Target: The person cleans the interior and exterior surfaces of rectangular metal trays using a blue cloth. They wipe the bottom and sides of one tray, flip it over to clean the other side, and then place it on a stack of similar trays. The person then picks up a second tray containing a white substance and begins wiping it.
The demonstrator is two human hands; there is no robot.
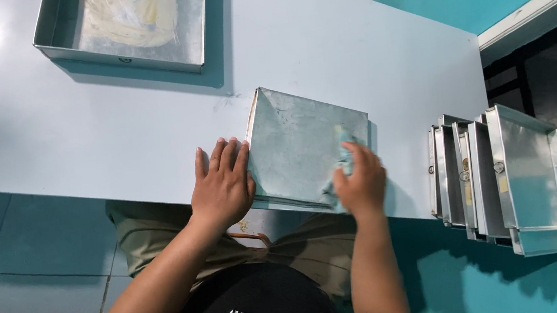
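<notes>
The right hand (360,186) squeezes a cloth (343,152) on the upside-down tin (298,148); the flat left hand (222,185) steadies its other edge.

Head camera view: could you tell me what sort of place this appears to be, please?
Probably a small bakery or kitchen workroom. A greased metal tray sits on the pale table, nested baking pans are stacked at its end, and the right hand presses a cloth on an upturned pan.

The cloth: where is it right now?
In the head view, the cloth is under the right hand, pressed on the right part of the upturned pan at the table's near edge.
</notes>
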